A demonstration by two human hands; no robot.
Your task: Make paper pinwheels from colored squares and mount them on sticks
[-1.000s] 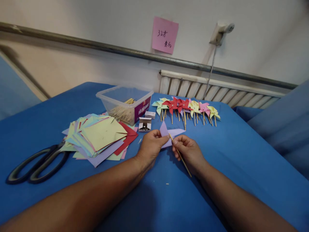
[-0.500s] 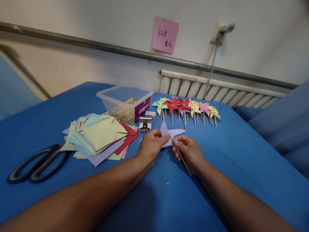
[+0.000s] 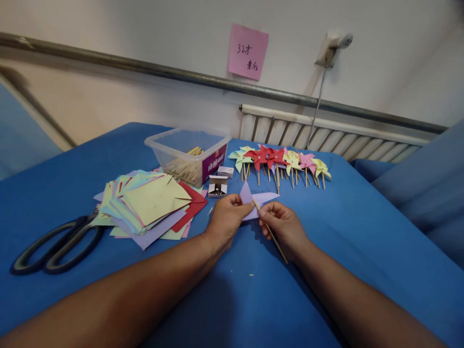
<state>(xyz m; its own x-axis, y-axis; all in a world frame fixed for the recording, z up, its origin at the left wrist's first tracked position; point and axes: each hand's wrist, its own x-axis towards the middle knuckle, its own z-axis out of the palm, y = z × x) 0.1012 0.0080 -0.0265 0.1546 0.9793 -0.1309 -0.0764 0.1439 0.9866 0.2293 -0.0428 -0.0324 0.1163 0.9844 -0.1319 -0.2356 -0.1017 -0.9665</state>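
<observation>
We hold a purple pinwheel point(image 3: 266, 197) and a wooden stick point(image 3: 278, 248) over the blue worktop point(image 3: 362, 256)
Our left hand point(image 3: 226, 217) pinches the pinwheel, our right hand point(image 3: 287, 228) the stick, fingers point(image 3: 268, 211) closed on each

Matt lilac paper forms the pinwheel point(image 3: 267, 197) I view remotely, its stick point(image 3: 277, 243) pale wood; I also see a smooth clear-plastic tub point(image 3: 174, 152), shiny metal pieces point(image 3: 218, 192), matt blue tablecloth point(image 3: 362, 241) and dull metal pipe point(image 3: 203, 79).
</observation>
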